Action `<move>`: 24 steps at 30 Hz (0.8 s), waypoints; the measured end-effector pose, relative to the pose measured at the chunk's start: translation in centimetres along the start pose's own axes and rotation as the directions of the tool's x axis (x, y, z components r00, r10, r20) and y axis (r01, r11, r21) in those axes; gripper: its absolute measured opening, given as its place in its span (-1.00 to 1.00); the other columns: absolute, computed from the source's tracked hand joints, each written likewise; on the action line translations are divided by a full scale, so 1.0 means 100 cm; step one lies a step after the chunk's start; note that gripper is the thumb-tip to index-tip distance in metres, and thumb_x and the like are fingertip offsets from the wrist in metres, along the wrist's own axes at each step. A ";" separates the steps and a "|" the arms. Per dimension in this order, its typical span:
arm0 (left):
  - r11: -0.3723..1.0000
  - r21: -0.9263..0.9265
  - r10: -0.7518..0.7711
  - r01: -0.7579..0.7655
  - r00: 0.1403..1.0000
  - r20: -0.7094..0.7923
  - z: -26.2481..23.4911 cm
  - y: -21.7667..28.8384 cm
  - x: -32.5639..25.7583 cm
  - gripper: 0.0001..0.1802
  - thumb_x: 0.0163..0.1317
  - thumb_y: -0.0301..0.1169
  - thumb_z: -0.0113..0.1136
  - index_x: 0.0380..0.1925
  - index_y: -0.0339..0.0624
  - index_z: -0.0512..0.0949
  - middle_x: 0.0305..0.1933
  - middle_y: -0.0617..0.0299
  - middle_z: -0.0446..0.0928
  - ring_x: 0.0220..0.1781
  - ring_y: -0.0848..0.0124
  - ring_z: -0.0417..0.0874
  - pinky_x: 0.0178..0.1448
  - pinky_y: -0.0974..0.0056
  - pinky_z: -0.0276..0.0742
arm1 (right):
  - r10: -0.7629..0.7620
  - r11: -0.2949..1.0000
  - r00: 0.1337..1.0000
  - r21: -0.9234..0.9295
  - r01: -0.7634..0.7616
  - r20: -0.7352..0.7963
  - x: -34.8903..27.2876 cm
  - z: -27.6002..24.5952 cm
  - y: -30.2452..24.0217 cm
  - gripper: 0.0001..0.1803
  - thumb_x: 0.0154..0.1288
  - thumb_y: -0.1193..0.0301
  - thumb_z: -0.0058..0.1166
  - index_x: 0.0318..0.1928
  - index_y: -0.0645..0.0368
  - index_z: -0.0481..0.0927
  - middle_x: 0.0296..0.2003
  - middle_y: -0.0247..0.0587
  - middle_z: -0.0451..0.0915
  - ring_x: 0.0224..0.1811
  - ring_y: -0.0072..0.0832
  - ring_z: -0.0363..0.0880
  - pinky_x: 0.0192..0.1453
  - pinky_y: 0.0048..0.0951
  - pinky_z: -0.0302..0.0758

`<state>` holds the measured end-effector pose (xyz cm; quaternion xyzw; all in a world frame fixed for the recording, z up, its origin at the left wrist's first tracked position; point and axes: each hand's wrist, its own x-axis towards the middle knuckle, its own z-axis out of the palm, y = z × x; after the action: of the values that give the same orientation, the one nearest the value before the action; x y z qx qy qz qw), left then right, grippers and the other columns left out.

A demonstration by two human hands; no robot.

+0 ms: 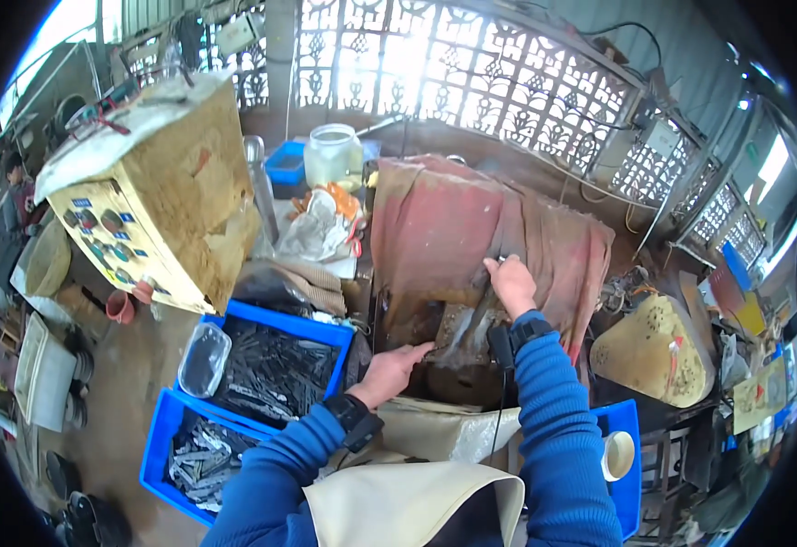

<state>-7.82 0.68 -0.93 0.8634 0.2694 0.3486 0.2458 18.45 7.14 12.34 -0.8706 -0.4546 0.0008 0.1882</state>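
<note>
My left hand (388,376) reaches to the front opening of a cloth-draped machine (435,214). Its fingers are pressed together at the edge of the worn, wet-looking work area (460,333); what they pinch, if anything, is too small to make out. Higher up and to the right, my right hand (514,287) is closed in a fist against the reddish, stained cloth. A small pale bit shows at its fingertips, but its kind cannot be told. Dark straps are around both wrists.
Left of me stand a blue bin (348,351) of dark metal strips and another blue bin (157,456) of shinier ones. A clear tub (204,360) rests on the bins. Beyond is a yellowish control box (193,191). A blue crate (631,456) is at right.
</note>
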 end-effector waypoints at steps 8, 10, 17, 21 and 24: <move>0.982 0.187 -0.015 0.007 0.999 0.045 -0.002 0.012 0.006 -0.29 0.01 -0.70 0.02 0.25 0.02 0.41 -0.38 0.05 0.49 -0.33 0.05 0.58 -0.29 0.06 0.51 | -0.176 0.982 0.984 -0.074 0.173 -0.039 0.009 0.000 -0.004 -0.58 0.40 0.08 -0.11 -0.16 0.25 0.46 -0.33 0.14 0.66 -0.21 0.06 0.66 -0.12 0.04 0.54; 0.983 0.182 -0.027 0.017 0.998 0.054 -0.006 0.015 0.008 -0.27 0.00 -0.70 0.02 0.26 0.03 0.40 -0.38 0.05 0.48 -0.34 0.04 0.58 -0.29 0.06 0.50 | -0.187 0.979 0.982 -0.087 0.184 -0.030 0.015 0.003 -0.005 -0.61 0.42 0.12 -0.13 -0.17 0.24 0.46 -0.35 0.14 0.66 -0.23 0.06 0.66 -0.14 0.04 0.54; 0.985 0.158 -0.076 0.062 0.994 0.080 -0.013 0.021 0.007 -0.18 -0.08 -0.72 0.04 0.30 0.06 0.38 -0.37 0.06 0.45 -0.37 0.02 0.55 -0.31 0.05 0.48 | -0.138 0.986 0.990 -0.088 0.141 0.036 0.012 -0.001 -0.012 -0.63 0.45 0.15 -0.19 -0.10 0.21 0.48 -0.26 0.17 0.66 -0.12 0.05 0.65 -0.04 0.00 0.52; 0.982 0.184 -0.068 0.051 0.994 0.086 -0.008 0.015 0.005 -0.29 -0.08 -0.67 0.05 0.18 0.04 0.50 -0.32 0.06 0.48 -0.35 0.02 0.57 -0.28 0.04 0.51 | -0.125 0.988 0.992 -0.085 0.128 0.035 0.015 0.003 -0.009 -0.63 0.45 0.14 -0.19 -0.09 0.21 0.48 -0.25 0.18 0.66 -0.12 0.06 0.65 -0.04 0.01 0.52; 0.954 0.298 -0.070 0.011 0.980 0.188 0.001 0.005 0.002 -0.53 0.00 -0.57 0.06 -0.04 0.02 0.61 -0.32 0.08 0.51 -0.29 0.07 0.63 -0.28 0.04 0.56 | -0.131 0.988 0.991 -0.076 0.133 0.026 0.014 0.002 -0.008 -0.63 0.44 0.14 -0.19 -0.09 0.21 0.48 -0.25 0.17 0.66 -0.12 0.06 0.65 -0.04 0.01 0.52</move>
<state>-7.47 0.43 -0.60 0.9148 0.3106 0.2125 0.1466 18.62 8.70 12.61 -0.8451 -0.5130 -0.0204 0.1490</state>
